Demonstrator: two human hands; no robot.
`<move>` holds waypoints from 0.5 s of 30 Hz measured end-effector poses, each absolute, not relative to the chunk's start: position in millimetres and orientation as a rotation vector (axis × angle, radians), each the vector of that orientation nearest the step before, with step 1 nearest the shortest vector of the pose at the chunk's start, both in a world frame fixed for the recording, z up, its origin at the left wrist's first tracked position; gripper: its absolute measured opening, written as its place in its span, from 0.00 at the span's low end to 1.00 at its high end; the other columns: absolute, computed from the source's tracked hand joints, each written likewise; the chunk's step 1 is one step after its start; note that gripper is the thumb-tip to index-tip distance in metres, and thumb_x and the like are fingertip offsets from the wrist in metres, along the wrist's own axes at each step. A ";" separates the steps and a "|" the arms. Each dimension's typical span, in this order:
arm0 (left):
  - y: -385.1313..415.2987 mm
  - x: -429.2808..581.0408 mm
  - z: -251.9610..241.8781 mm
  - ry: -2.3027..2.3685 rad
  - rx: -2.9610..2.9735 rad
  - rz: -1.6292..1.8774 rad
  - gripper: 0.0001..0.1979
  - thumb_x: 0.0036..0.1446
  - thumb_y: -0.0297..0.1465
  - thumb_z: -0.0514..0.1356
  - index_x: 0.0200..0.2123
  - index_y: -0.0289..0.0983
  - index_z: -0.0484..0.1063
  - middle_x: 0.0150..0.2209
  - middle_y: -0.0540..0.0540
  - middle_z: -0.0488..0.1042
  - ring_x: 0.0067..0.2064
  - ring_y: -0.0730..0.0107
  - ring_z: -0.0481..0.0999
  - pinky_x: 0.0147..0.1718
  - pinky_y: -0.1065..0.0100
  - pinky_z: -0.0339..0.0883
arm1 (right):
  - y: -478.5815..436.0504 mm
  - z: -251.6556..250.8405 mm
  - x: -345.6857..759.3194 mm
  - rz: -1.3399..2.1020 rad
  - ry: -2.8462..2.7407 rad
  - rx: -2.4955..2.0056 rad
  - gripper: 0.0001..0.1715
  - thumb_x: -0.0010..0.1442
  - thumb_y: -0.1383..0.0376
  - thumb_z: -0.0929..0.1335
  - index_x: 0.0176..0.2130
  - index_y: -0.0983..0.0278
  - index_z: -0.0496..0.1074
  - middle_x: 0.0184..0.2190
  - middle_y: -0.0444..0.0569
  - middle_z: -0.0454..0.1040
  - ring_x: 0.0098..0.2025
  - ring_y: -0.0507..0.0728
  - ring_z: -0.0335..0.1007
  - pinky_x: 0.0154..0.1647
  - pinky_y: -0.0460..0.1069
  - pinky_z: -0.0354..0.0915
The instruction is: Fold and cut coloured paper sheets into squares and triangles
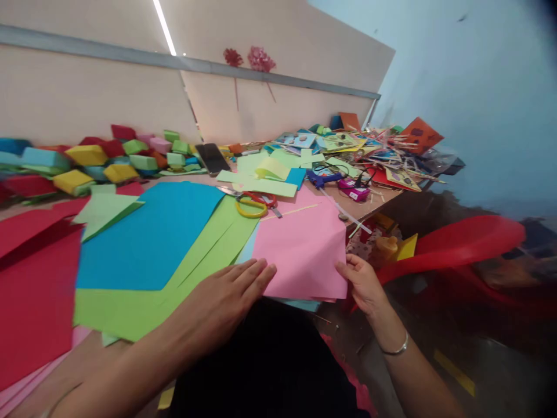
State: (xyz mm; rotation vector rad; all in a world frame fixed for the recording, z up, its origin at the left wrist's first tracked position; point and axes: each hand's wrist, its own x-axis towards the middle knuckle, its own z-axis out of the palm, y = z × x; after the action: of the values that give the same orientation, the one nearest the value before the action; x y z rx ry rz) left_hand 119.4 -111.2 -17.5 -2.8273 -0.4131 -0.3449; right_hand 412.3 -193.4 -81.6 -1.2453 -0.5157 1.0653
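Pink paper (pixel 304 249) lies at the front edge of the table, with light blue sheets partly visible beneath it. My left hand (pixel 237 287) rests flat at the paper's left edge, its fingers stretched out. At the right edge, my right hand (pixel 361 281) pinches the pink paper between thumb and fingers. Scissors with red and yellow handles (pixel 252 206) lie behind the pink paper. To the left are a large blue sheet (pixel 148 238) and green sheets (pixel 126 313). A thin pale stick (pixel 289 212) lies across the back of the pink paper.
Red sheets (pixel 39 302) lie far left. Folded colored paper blocks (pixel 87 155) line the back, near a phone (pixel 212 158). A blue glue gun (pixel 323 178) and purple box (pixel 354 189) sit right, before piled paper crafts (pixel 339 142). A red chair (pixel 456 247) stands beside the table.
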 end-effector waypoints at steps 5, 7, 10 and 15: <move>-122.1 117.3 -28.8 -0.579 -2.778 -0.366 0.28 0.62 0.20 0.47 0.65 0.32 0.61 0.58 0.32 0.74 0.58 0.52 0.74 0.54 0.55 0.70 | -198.1 -68.0 411.3 1.030 -0.563 -1.300 0.24 0.39 0.55 0.80 0.32 0.62 0.73 0.29 0.47 0.79 0.28 0.55 0.73 0.30 0.50 0.71; -129.6 121.1 -39.0 -0.662 -2.705 -0.408 0.25 0.65 0.22 0.47 0.64 0.32 0.61 0.58 0.30 0.73 0.59 0.49 0.73 0.54 0.52 0.69 | -198.8 -64.9 414.5 1.000 -0.587 -1.318 0.22 0.41 0.54 0.79 0.32 0.61 0.72 0.29 0.48 0.78 0.27 0.56 0.73 0.29 0.50 0.71; -139.6 129.6 -48.8 -0.727 -2.578 -0.453 0.21 0.67 0.24 0.46 0.60 0.31 0.65 0.57 0.30 0.73 0.58 0.51 0.73 0.55 0.51 0.68 | -198.9 -66.0 424.2 0.897 -0.585 -1.361 0.22 0.37 0.56 0.80 0.29 0.61 0.71 0.24 0.44 0.75 0.24 0.54 0.69 0.25 0.48 0.69; -150.7 139.6 -45.4 -0.867 -2.570 -0.351 0.26 0.70 0.39 0.47 0.62 0.29 0.64 0.59 0.29 0.71 0.60 0.46 0.71 0.57 0.47 0.65 | -192.6 -77.8 452.5 0.634 -0.602 -1.552 0.20 0.33 0.56 0.79 0.27 0.61 0.76 0.27 0.45 0.75 0.26 0.53 0.68 0.26 0.49 0.69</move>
State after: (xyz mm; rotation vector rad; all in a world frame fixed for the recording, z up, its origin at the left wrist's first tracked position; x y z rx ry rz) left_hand 139.6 -150.7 -45.4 -2.5705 -0.8674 -0.3508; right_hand 452.5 -192.6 -77.8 -1.5519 -0.6021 0.6336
